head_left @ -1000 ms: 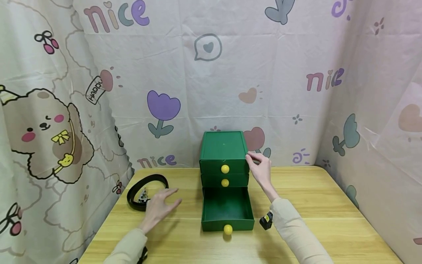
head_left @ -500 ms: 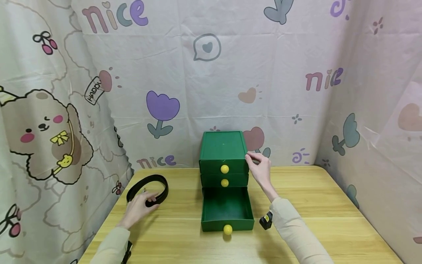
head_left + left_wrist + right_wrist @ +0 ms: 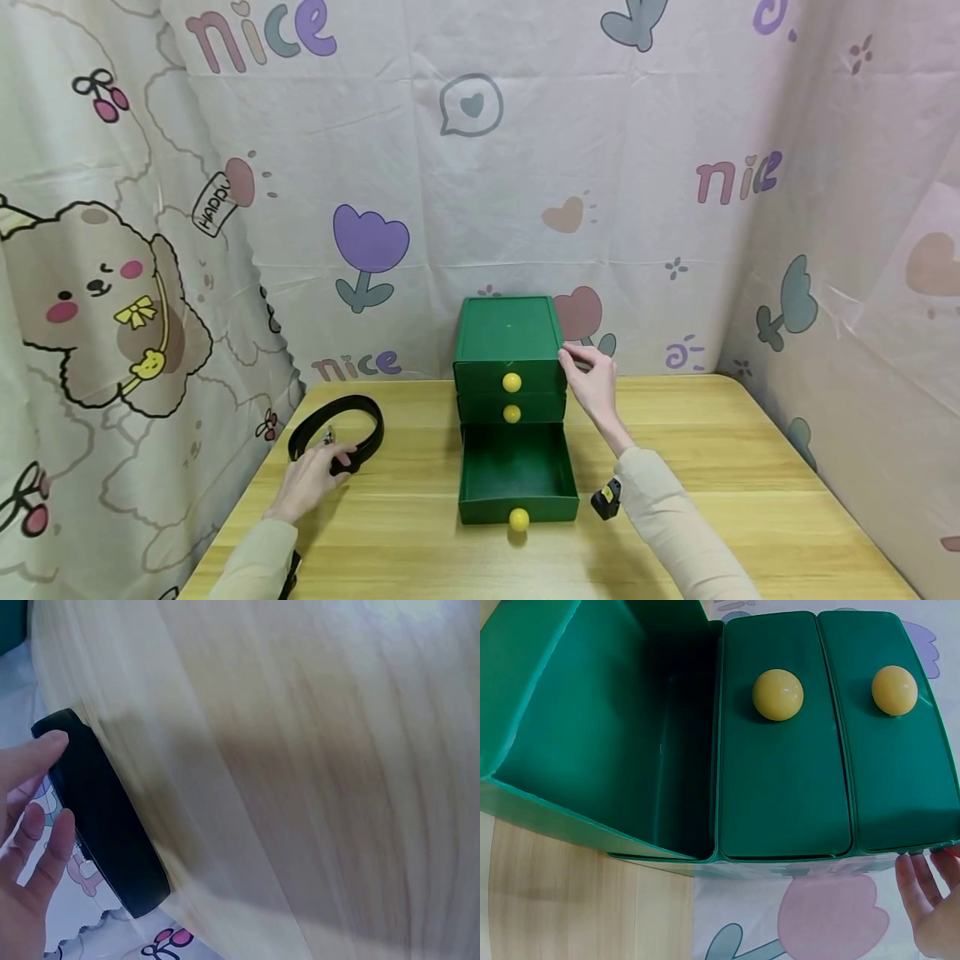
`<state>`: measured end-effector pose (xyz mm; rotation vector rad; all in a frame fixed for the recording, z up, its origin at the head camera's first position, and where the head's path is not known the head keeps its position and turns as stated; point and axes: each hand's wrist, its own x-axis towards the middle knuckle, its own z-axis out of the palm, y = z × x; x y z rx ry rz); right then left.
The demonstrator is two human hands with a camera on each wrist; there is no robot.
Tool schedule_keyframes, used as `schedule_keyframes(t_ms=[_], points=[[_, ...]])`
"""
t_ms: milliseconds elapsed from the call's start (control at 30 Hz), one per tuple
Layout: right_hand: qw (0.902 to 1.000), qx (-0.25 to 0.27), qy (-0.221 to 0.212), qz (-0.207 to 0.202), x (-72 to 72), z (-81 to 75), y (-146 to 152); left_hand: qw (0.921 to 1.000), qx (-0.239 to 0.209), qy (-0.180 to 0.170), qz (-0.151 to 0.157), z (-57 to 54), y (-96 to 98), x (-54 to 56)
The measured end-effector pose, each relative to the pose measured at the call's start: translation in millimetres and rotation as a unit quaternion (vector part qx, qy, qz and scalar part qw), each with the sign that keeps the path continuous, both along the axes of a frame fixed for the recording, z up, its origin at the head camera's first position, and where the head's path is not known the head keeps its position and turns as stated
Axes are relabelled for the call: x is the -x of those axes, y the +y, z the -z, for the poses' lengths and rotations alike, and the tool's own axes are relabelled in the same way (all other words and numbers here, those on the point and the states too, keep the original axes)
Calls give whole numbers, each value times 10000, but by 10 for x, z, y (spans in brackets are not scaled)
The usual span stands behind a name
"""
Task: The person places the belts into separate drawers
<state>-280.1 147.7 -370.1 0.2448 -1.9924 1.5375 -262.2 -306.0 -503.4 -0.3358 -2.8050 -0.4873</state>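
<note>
A black belt (image 3: pixel 367 450), coiled into an upright loop with a small silvery part inside, lies at the left of the table. My left hand (image 3: pixel 307 481) pinches its near side; in the left wrist view, the thumb and fingers sit on either side of the black band (image 3: pixel 109 817). At the centre stands a green drawer cabinet (image 3: pixel 510 327) with yellow round knobs. Its bottom drawer (image 3: pixel 517 510) is pulled out and has nothing in it. My right hand (image 3: pixel 594 385) touches the cabinet's upper right edge, its fingertips against the side wall in the right wrist view.
The wooden table (image 3: pixel 690 467) reaches back to a printed curtain (image 3: pixel 480 183), which also hangs along both sides. The pulled-out drawer's yellow knob (image 3: pixel 518 520) sticks out toward the front. Two upper drawers are closed.
My left hand has moved left and toward me onto the belt's near side, and its fingers have closed on the band. The right hand and the cabinet stay put.
</note>
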Motion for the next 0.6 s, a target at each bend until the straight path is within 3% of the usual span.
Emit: schedule_keyframes(t_ms=[400,600], points=[[10000,-55,67,45,-8,2,-6,9994,-5,234,-260,32,-43,-14],[10000,-24,87,7,-11,4,-6,9995,-105,-32,-292,40,-57,-30]])
